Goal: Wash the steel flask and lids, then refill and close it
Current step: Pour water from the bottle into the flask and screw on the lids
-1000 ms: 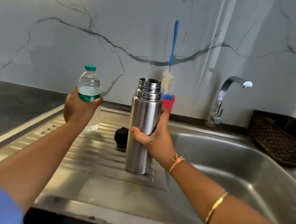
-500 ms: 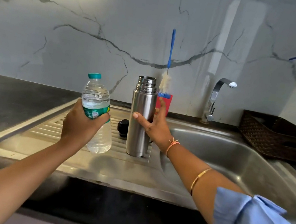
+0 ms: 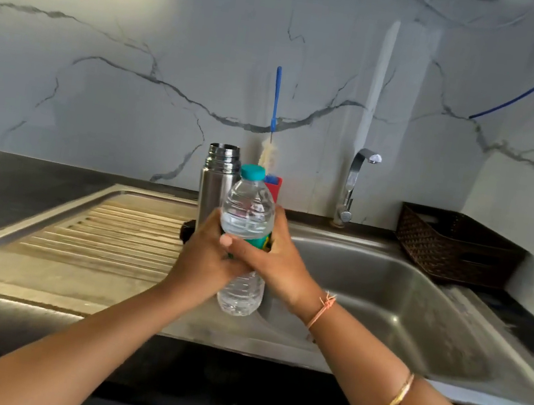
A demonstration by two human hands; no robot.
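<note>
The steel flask [image 3: 217, 188] stands upright and open-mouthed on the draining board [image 3: 108, 234], and nobody is holding it now. That is the change: the right hand [image 3: 279, 263] is off the flask and has come across to the water bottle [image 3: 249, 220]. The left hand [image 3: 205, 259] has carried the bottle in from the flask's left to just in front of it, raised off the steel. Both hands now hold the bottle. The left hand's fingers curl round its middle from one side, and the right hand's fingers wrap over the label from the other. The teal cap [image 3: 252, 172] is still screwed on.

A black lid [image 3: 186, 230] peeks out low on the flask's left, half hidden behind the left hand. Behind the flask, a bottle brush [image 3: 274, 106] stands in a red holder [image 3: 276, 186]. Further to the flask's right are the tap [image 3: 355, 181] and the sink basin [image 3: 381, 306].

To my eye the washing is finished and the refill is starting. Two hands on a capped bottle suggests the cap will be twisted off next, though the right hand sits low and would have to move up to reach it. The flask has a narrow mouth and stands free, so the pour will need a steady aim or a hand back on the flask.
</note>
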